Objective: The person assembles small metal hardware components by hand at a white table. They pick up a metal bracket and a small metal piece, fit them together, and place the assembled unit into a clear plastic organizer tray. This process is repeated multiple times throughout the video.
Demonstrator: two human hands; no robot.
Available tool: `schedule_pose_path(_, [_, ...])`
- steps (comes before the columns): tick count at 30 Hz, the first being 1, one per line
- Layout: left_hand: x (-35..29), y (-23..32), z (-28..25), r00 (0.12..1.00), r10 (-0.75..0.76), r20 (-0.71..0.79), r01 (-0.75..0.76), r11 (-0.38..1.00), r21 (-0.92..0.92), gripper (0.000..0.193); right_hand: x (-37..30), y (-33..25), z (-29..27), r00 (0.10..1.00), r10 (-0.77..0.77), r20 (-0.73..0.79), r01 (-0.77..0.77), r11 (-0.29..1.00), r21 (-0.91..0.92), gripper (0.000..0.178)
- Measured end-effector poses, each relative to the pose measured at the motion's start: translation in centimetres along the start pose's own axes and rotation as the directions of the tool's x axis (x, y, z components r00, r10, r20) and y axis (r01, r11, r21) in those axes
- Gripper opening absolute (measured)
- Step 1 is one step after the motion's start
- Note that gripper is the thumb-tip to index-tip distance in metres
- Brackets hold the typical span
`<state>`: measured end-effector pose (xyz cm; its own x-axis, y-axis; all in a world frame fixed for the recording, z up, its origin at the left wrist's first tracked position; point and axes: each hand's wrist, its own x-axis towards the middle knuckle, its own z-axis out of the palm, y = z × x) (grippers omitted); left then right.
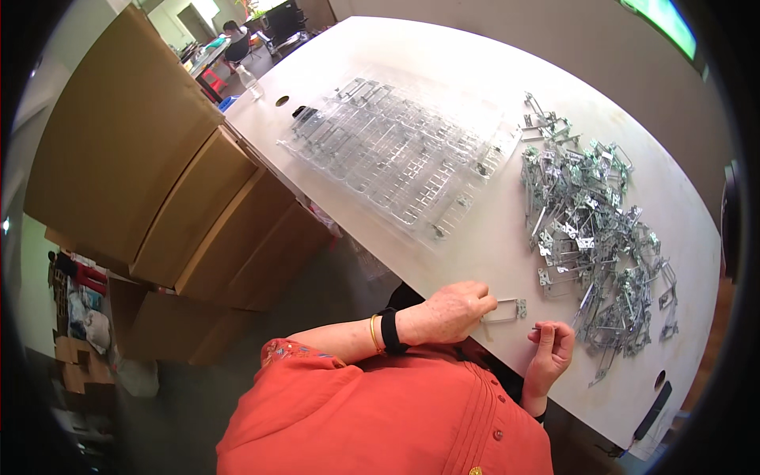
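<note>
My left hand (pixel 453 310) is closed at the near edge of the white table, its fingertips gripping one end of a thin U-shaped metal bracket (pixel 521 309). The bracket's flat plate points to the right, toward my other hand. Just right of it, my right hand (pixel 552 354) is pinched, thumb against fingers. A small dark pin-like piece (pixel 537 328) pokes out from that pinch; its exact kind is too small to make out. Beyond and to the right of my right hand lies a large tangled heap of similar metal brackets (pixel 590 214).
Clear plastic trays (pixel 396 158) with several metal parts in them lie on the white table (pixel 380 252). Large cardboard boxes (pixel 119 150) stand against the left side. A clear bottle (pixel 250 82) is at the far left corner. A person (pixel 234 33) sits in the background.
</note>
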<state>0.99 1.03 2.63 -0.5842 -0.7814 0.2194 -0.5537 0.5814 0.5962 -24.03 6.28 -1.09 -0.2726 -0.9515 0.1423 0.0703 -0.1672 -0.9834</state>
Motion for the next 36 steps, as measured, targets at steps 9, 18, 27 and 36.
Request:
schedule_pose_path(9, [1.0, -0.7, -0.3, 0.991, 0.013, 0.137, -0.017, 1.000, 0.027, 0.010, 0.1, 0.4, -0.3, 1.000, 0.008, 0.013, -0.007, 0.999, -0.051, 0.007])
schedule_pose_path(18, [3.3, -0.1, -7.8, 0.971, 0.155, -0.183, -0.181, 0.975, -0.132, 0.007, 0.3, 0.6, -0.5, 0.999, 0.035, 0.020, -0.033, 0.996, -0.082, 0.008])
schedule_pose_path(27, [4.9, -7.5, -22.9, 0.623, -0.016, -0.782, 0.200, 0.970, 0.140, 0.007, 0.6, 0.4, -0.4, 0.996, 0.086, -0.022, -0.088, 0.988, -0.129, 0.009])
schedule_pose_path(36, [4.2, -17.7, -27.7, 0.598, -0.225, -0.769, 0.556, 0.808, 0.196, 0.011, 1.6, 0.3, 0.0, 0.990, 0.137, -0.029, -0.140, 0.951, -0.275, 0.011])
